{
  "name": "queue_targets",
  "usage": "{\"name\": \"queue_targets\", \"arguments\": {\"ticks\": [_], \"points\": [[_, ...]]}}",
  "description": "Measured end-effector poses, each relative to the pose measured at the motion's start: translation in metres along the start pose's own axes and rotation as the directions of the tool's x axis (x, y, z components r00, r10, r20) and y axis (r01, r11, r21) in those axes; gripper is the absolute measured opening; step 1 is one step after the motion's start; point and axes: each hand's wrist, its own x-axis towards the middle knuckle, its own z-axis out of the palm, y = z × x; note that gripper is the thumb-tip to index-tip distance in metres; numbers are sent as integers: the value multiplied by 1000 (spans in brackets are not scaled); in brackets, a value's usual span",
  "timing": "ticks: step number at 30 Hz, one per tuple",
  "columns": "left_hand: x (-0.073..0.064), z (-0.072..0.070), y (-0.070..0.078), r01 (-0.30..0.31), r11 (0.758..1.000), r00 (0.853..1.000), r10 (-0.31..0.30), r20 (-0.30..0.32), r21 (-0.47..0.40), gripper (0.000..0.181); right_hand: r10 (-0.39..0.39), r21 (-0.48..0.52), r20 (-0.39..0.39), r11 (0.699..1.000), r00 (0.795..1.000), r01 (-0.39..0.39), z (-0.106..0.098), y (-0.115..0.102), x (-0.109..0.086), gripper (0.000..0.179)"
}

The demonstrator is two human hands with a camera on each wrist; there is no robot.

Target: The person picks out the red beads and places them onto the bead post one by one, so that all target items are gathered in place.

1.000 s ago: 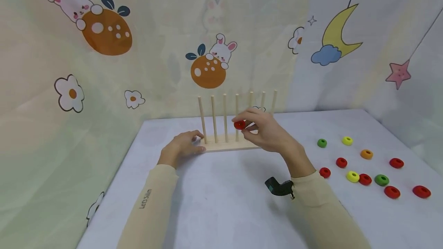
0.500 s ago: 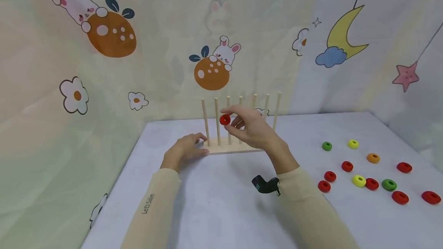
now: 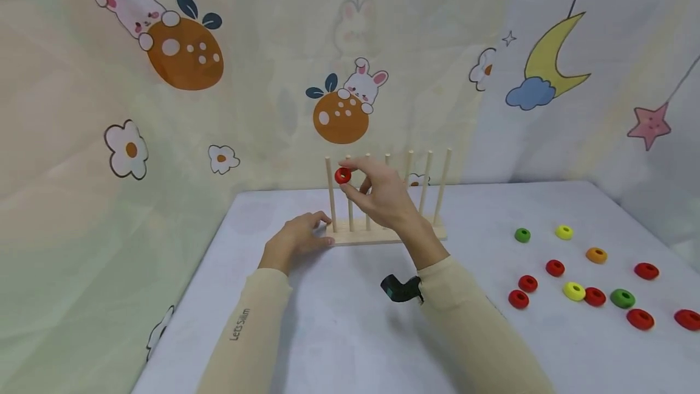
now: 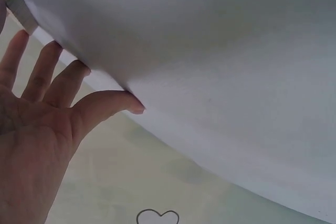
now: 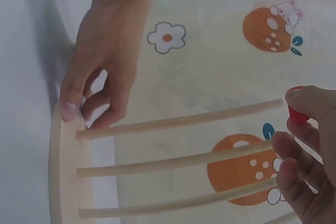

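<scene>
- far left, the left hand [image 3: 298, 241] has thumb and fingers on either side of the end of the peg rack [image 3: 361, 238]; so it's a hold with the hand only partly closed; that hand hasn't really shifted from a second ago
- next along is the red ring [image 3: 342, 182], and that's the big change; it has come left across the rack and now sits up beside the tip of the leftmost peg [image 3: 331, 196]; not threaded on yet, its hole faces the head camera, and I can't tell if it touches the wood; to me that means the carrying part is mostly done and lining up the hole is what's left
- the right hand [image 3: 383, 193] pinches that ring between thumb and index finger; its other fingers are loosely bent and hold nothing
- container-wise, the rack is the only holder around; seven upright pegs, no rings on the bits I can see; some of the middle is hidden behind the right hand
- over on the right the rest lie loose on the white table [image 3: 339, 321], not in any tray; seven red ones [image 3: 640, 320], two green ones [image 3: 522, 235], two yellow ones [image 3: 564, 232], one orange one [image 3: 597, 259]
</scene>
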Motion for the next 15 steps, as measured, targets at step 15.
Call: {"name": "queue_targets", "arguments": {"ticks": [15], "points": [[4,3,1,52,999,999,-52,5,0,53,58,0,-173,998,983,-59,35,-3,23,35]]}}
